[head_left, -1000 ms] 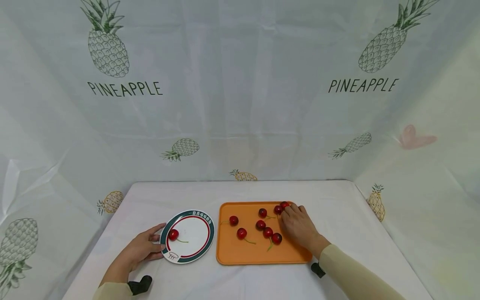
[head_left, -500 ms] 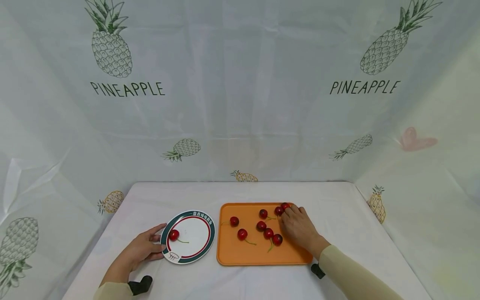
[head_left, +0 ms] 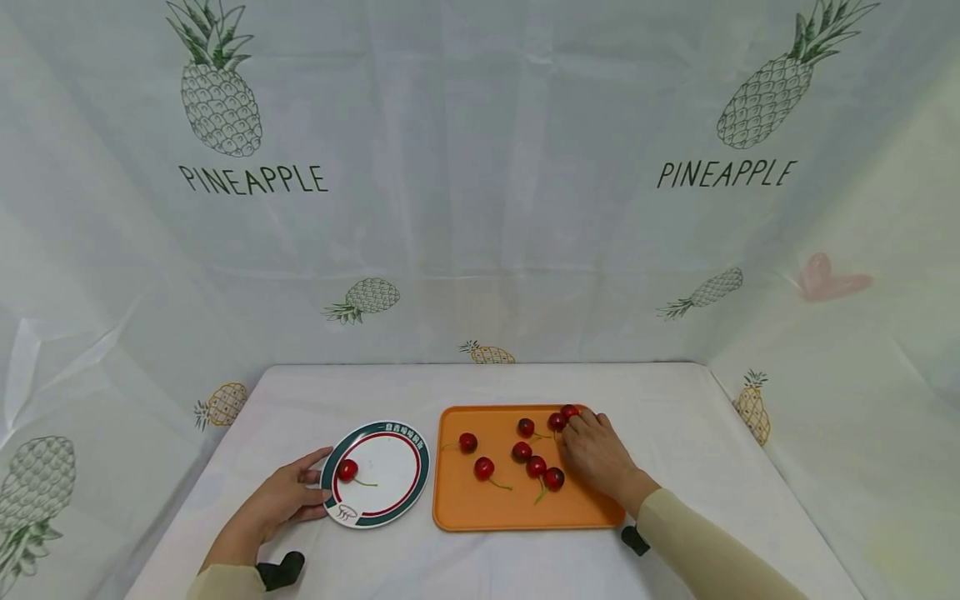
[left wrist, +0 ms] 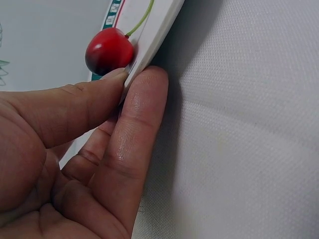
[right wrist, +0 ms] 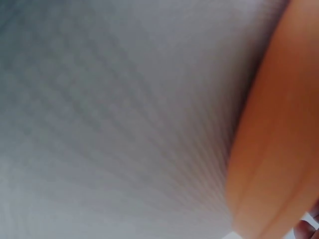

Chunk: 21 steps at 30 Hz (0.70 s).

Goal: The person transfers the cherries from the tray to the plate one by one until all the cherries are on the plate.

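Note:
My left hand (head_left: 288, 496) pinches the near-left rim of a white plate (head_left: 393, 475) with a green and red border. In the left wrist view, the thumb (left wrist: 79, 107) lies on top of the rim and a finger (left wrist: 132, 129) underneath. One red cherry (head_left: 347, 470) with a green stem lies on the plate near the thumb. At the right side of an orange tray (head_left: 480, 508), my right hand (head_left: 600, 454) reaches in with bent fingers, touching or very near a dark red cherry (head_left: 569, 411). Its fingertips are hidden, so a grip cannot be made out.
Several more stemmed cherries lie spread over the tray, among them one on the left (head_left: 468, 442) and one in front (head_left: 553, 478). A white cloth (head_left: 480, 567) covers the table. Behind it hangs a pineapple-print curtain (head_left: 480, 208). The right wrist view shows mostly cloth and the tray's edge (right wrist: 274, 149).

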Tool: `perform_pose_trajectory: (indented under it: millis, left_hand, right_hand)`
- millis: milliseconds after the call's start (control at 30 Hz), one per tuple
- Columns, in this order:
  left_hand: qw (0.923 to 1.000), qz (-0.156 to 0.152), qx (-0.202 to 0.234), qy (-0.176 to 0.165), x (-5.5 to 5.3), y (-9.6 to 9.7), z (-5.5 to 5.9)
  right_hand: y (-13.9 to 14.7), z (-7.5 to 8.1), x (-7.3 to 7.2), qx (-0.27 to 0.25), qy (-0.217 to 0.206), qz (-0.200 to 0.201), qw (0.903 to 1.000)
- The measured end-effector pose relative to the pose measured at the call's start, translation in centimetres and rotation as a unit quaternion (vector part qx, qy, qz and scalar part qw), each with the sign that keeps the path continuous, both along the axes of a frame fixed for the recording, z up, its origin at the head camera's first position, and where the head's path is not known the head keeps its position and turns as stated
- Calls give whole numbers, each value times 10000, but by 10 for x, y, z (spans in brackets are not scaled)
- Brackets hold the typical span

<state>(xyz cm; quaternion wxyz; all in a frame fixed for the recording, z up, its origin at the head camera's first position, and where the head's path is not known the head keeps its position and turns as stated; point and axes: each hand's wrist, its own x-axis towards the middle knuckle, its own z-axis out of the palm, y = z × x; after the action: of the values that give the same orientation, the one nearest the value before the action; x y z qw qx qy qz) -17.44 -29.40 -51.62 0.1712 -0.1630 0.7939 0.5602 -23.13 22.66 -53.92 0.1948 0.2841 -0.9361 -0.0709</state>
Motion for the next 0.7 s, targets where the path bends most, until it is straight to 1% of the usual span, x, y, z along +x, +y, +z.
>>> perform_pose_trajectory:
  millis: [200, 300, 500, 600, 700]
  left_hand:
    - [10000, -8, -5, 26, 0, -1, -1]
    - [10000, 2, 15, 17, -1, -2, -2]
    - [10000, 15, 4, -30, -2, -3, -3]
    - [10000, 27, -12, -37, -2, -2, -3]
    - [10000, 35, 19, -18, -1, -2, -3]
  right_hand:
    - [-1, -2, -2, -239, 252, 77, 9994]
    - [-2, -1, -3, -274, 224, 110, 9993]
    - [-2, 4, -2, -99, 96, 74, 9999]
    - [-1, 9, -2, 9, 136, 81, 9999]
    - [0, 13, -4, 101, 277, 119, 9995]
